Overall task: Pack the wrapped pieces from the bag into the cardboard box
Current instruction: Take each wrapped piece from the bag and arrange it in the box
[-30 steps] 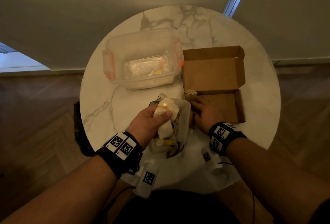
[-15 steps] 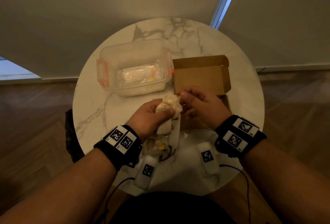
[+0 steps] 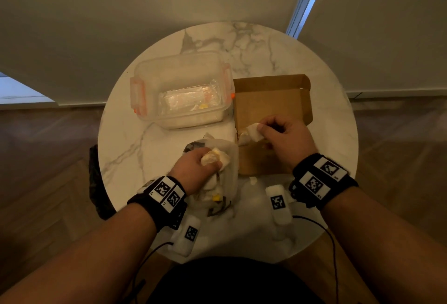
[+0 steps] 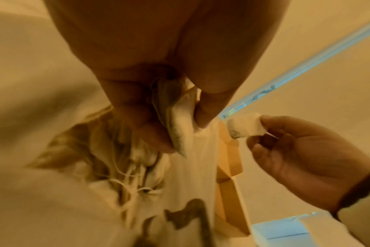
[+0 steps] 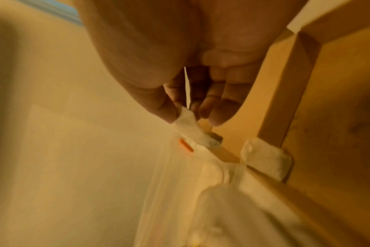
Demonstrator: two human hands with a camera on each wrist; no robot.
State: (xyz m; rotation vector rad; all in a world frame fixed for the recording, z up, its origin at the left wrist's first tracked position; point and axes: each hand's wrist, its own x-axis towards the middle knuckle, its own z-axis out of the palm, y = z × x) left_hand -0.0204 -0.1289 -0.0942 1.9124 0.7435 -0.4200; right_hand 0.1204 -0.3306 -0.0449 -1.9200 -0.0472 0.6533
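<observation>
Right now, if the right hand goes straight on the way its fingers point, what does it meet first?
Probably the wrapped piece already lying in the cardboard box corner, just past the held piece; depth is unclear.

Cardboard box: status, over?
Right hand pinches a wrapped piece over the cardboard box. Left hand grips the bag. One piece already inside. Nothing blocking.

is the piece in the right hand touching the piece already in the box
Apart. The right wrist view shows the held piece pinched by the right hand above the cardboard box wall, with bare cardboard between it and the packed piece.
</observation>
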